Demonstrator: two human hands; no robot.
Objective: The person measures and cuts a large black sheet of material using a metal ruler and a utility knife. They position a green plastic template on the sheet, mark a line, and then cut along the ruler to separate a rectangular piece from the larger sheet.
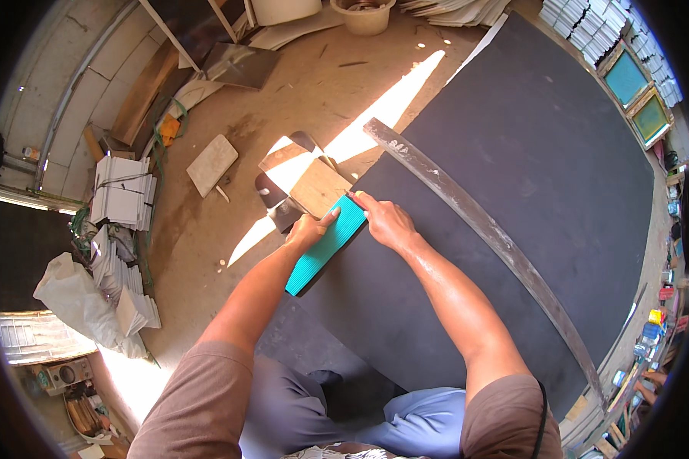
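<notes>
Head view: holding a teal ribbed slab (pixel 328 246) between both hands, above the left edge of a broad black sheet (pixel 559 153). Left hand (pixel 311 229) closed around the slab's left side, thumb on top; right hand (pixel 388 222) with fingers bent in at the far corner, near a small dark piece too blurred to identify. Just beyond, a sunlit wooden board (pixel 321 188). To the right, lying across the sheet, a long grey bar (pixel 482 222) with whitish smears. Farther left, on the floor, a pale flat panel (pixel 212 166) and tied white stacks (pixel 122 200).
</notes>
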